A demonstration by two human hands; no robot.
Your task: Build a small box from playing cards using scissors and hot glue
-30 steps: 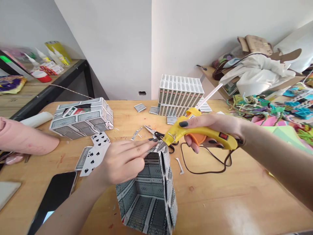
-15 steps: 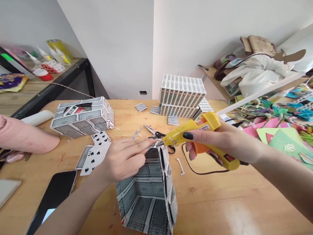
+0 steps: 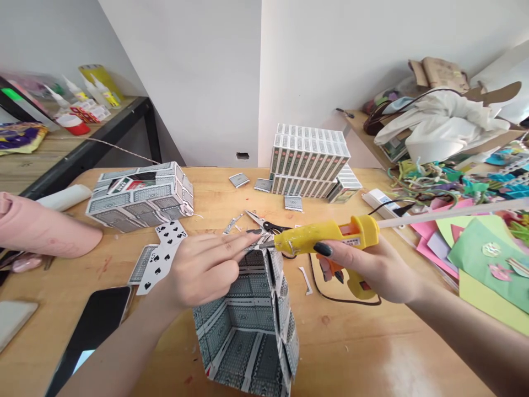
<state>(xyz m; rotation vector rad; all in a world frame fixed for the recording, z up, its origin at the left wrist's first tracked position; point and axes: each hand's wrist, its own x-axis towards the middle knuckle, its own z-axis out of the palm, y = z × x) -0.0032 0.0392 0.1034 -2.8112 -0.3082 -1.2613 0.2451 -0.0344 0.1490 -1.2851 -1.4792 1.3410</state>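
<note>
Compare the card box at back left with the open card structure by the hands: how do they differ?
The back-left box has an opening in its top with red and white items showing; the open card structure opens widely toward the viewer, baring its inner walls.
The back-left box is untouched; the open card structure has the left hand and yellow glue gun at its top edge.
Both show patterned card backs.

We wear dark nail polish (image 3: 323, 249) on left hand (image 3: 204, 270) and right hand (image 3: 374, 267), glossy on right thumb (image 3: 346, 253); our forearms (image 3: 124, 337) slim, bare above wrists.
</note>
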